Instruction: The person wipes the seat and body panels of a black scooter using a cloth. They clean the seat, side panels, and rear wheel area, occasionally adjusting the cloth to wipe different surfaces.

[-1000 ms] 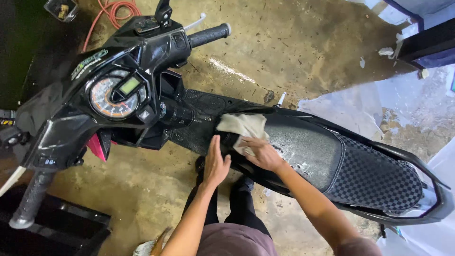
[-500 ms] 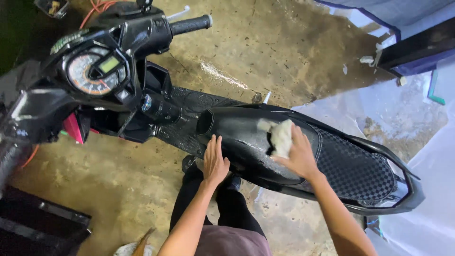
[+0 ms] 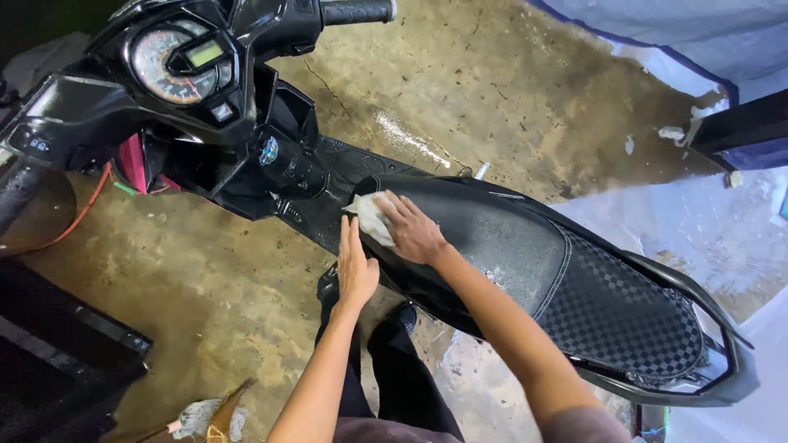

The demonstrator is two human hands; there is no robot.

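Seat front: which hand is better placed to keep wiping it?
Probably the right hand: it presses the pale cloth flat on the black seat near its front tip. The left hand holds no cloth, resting against the seat's side edge.

White cloth (image 3: pixel 369 216) on a glossy black scooter seat (image 3: pixel 501 246), black checkered rear panel (image 3: pixel 624 316). Black dashboard (image 3: pixel 185 61), white-faced dial with red needle, green display. Pink side panel (image 3: pixel 131 164). Brown, mottled concrete floor (image 3: pixel 492 90). Blue tarp (image 3: pixel 657 33).

Right hand (image 3: pixel 414 232) with crumpled white cloth (image 3: pixel 368 215) now back at front tip of black scooter seat (image 3: pixel 501 238), from mid-seat.
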